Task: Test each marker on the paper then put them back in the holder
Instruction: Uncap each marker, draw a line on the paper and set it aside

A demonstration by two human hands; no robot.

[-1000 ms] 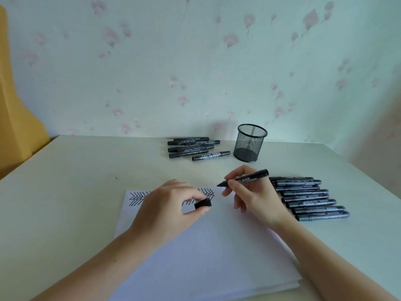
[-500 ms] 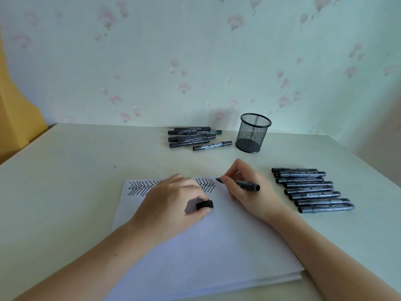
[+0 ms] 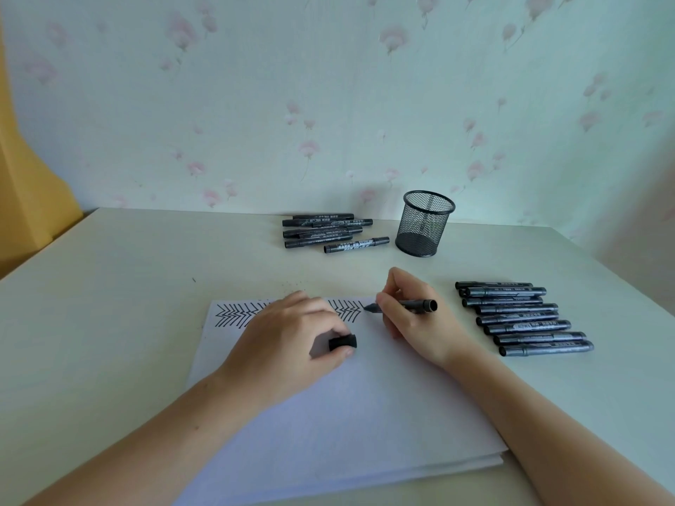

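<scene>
- Yellow fabric (image 3: 22, 169) fills the far left edge, next to the table (image 3: 109, 304), which is pale and runs back to a wall papered with faint pink flowers.
- My paper (image 3: 328, 414) lies in front of me as a white stack; a row of black zigzag marks (image 3: 233, 315) runs along its far edge.
- My left hand (image 3: 285, 345) rests on the paper and covers the middle of that row, and its fingers (image 3: 339, 354) are curled, thumb and forefinger pinching the black cap (image 3: 342, 342).
- Behind the paper, near the wall, a loose cluster of capped markers (image 3: 325, 231) lies flat on the table, one of them a little apart on the near side.
- My right hand (image 3: 412, 319) holds the open marker (image 3: 409, 306), fingers wrapped narrow around the barrel, with the tip at the right end of the zigzag row, at or just over the sheet; I cannot tell whether it touches.
- The mesh holder (image 3: 425, 224) stands upright just right of the far cluster; I see no marker in it.
- Further right, beside my right hand but apart from it, a second group of capped markers (image 3: 526, 317) lies in a neat side-by-side row, stepped toward me.
</scene>
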